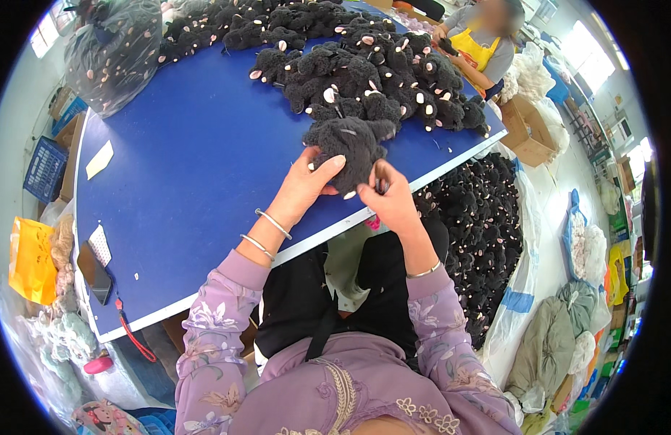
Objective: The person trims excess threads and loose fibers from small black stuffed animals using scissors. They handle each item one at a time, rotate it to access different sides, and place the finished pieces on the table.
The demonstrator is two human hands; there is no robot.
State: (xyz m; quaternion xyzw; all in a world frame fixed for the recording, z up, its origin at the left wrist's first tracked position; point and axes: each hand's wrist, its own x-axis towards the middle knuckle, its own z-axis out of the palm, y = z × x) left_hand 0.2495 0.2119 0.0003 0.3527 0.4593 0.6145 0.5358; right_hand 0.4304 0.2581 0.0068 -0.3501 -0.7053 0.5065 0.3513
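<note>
A black plush toy (348, 148) is gripped by the left hand (306, 185) and pinched by the right hand (388, 199) — fuzzy, with 1 pale tip.

A blue table (205, 159) carries a heap of black plush toys (372, 72) beyond the hands, and a phone (95, 272) far left of them.

Both hands held a fuzzy black toy (348, 148) at the edge of the blue table (198, 174). The left hand (304, 185) gripped its side, and the right hand (388, 199) pinched underneath. A big heap of black toys (379, 76) lay just behind the held one.
</note>
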